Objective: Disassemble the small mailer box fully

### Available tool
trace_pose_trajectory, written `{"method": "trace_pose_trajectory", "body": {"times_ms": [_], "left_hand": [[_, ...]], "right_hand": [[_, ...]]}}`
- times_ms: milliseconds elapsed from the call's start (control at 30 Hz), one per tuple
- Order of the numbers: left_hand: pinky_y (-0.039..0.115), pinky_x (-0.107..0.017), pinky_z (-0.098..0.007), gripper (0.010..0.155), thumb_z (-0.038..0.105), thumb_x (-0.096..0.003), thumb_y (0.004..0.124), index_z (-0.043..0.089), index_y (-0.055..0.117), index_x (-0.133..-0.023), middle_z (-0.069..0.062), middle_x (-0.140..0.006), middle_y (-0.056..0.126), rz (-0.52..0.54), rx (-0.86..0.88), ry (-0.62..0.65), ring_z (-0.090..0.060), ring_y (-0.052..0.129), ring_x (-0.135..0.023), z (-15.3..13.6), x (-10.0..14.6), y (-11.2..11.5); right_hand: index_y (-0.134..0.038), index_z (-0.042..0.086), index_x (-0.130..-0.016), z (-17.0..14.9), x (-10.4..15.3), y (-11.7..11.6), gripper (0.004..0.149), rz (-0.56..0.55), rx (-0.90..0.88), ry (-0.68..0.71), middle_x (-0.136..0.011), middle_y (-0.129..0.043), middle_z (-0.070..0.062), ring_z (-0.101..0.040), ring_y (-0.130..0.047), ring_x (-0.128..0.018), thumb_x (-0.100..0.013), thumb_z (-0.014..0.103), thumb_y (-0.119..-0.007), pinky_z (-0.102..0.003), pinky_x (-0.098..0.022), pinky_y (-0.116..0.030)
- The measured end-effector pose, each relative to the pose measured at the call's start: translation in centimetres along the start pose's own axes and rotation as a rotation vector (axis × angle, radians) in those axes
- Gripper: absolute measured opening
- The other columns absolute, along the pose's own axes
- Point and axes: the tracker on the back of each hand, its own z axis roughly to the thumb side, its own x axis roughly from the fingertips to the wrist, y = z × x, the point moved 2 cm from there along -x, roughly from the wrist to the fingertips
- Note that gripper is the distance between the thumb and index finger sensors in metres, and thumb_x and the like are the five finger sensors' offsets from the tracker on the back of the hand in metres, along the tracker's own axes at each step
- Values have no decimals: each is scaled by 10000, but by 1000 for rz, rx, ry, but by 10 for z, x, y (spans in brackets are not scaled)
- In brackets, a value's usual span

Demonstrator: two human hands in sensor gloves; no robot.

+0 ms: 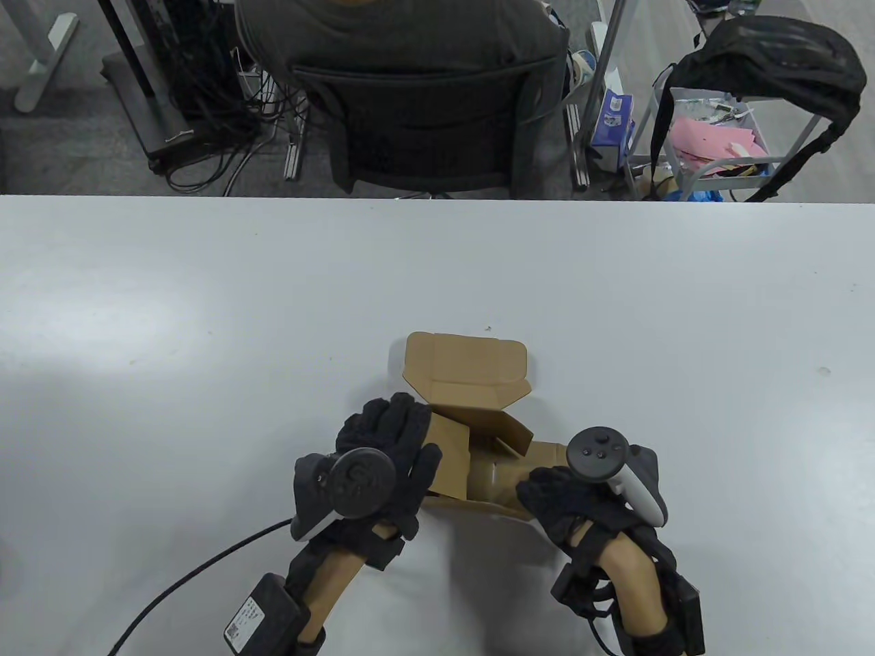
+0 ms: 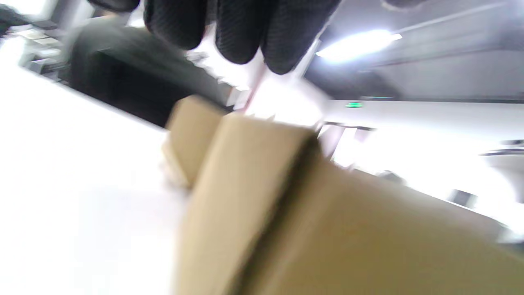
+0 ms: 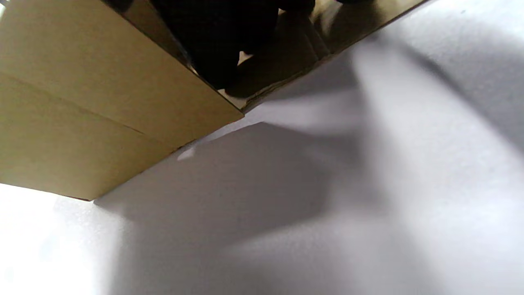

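Note:
A small brown cardboard mailer box [image 1: 472, 410] lies partly unfolded near the table's front edge, its lid flap open toward the far side. My left hand [image 1: 389, 444] rests on the box's left wall, fingers spread over its top edge. My right hand [image 1: 554, 492] grips the box's right front part, fingers curled on the cardboard. In the left wrist view the fingertips [image 2: 241, 37] hang above a blurred cardboard wall [image 2: 286, 213]. In the right wrist view the box [image 3: 94, 102] is lifted slightly off the table [image 3: 327, 184], with dark fingers [image 3: 221, 45] against it.
The white table [image 1: 205, 307] stretches wide on all sides of the box. A black cable [image 1: 198, 567] runs from my left wrist across the table's front left. Beyond the far edge a person sits in a black chair [image 1: 424, 123], and a cart [image 1: 724, 137] stands at the right.

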Motion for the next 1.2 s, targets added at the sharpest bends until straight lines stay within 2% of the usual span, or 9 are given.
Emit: {"method": "trace_pose_trajectory", "body": {"times_ms": [67, 133, 233, 367, 467, 600, 767, 900, 1200], "left_hand": [[457, -734, -672, 645, 596, -464, 599, 234, 800, -959, -19, -1108, 693, -92, 34, 130, -423, 584, -1056, 24, -12, 1], [396, -760, -676, 637, 587, -462, 614, 217, 841, -929, -9, -1108, 702, -222, 52, 180, -416, 538, -1080, 41, -23, 12], [322, -788, -651, 627, 590, -458, 610, 224, 875, -893, 74, -1136, 641, -453, -86, 229, -370, 435, -1121, 62, -40, 37], [359, -787, -642, 671, 613, -433, 586, 189, 965, -788, 89, -1065, 771, -579, -191, 253, -353, 505, -1110, 71, -53, 67], [366, -784, -646, 754, 636, -401, 559, 126, 1018, -712, 26, -986, 877, -643, -156, 228, -368, 556, -1089, 71, -57, 84], [393, -779, -643, 807, 655, -379, 536, 94, 1034, -677, -20, -945, 916, -707, -186, 206, -364, 590, -1074, 69, -61, 101], [429, -772, -634, 857, 668, -353, 522, 28, 1061, -539, -100, -795, 1003, -668, -289, 195, -361, 689, -1010, 65, -63, 99], [452, -765, -630, 808, 649, -379, 545, 37, 1038, -566, -94, -822, 972, -642, -240, 185, -362, 698, -995, 60, -58, 90], [487, -743, -630, 727, 638, -404, 585, 80, 997, -624, -60, -881, 922, -303, -18, 215, -377, 688, -991, 41, -32, 52]], "right_hand": [[-747, 204, -870, -1, -1, 1, 606, 6, -8, 2, -1004, -519, 45, -209, -323, -966, -385, 539, -611, -466, -692, -366], [-745, 204, -873, -1, -1, 1, 606, 11, -8, 2, -1004, -518, 49, -207, -322, -966, -384, 538, -614, -464, -691, -366], [-742, 208, -875, -1, -1, 1, 605, 14, -1, 3, -1005, -513, 51, -205, -319, -967, -384, 538, -615, -462, -693, -365], [-740, 209, -876, -2, -1, 1, 605, 11, 3, 3, -1005, -513, 52, -205, -321, -967, -384, 538, -614, -462, -692, -366], [-740, 209, -876, -2, -1, 1, 605, 14, 5, 4, -1004, -512, 50, -206, -320, -966, -384, 539, -614, -462, -692, -367], [-738, 209, -877, -2, -1, 1, 606, 16, 12, 7, -1005, -510, 49, -207, -320, -965, -385, 540, -613, -464, -690, -369], [-740, 210, -877, -2, -2, 1, 603, 19, 7, 7, -1004, -513, 52, -205, -323, -964, -386, 536, -615, -462, -689, -372], [-738, 214, -878, -2, -2, 0, 603, 22, 5, 8, -1004, -510, 54, -203, -323, -964, -386, 539, -614, -459, -690, -373], [-741, 221, -876, -2, -2, 0, 600, 17, 2, 2, -1003, -514, 61, -195, -326, -964, -384, 543, -621, -453, -691, -374]]}}
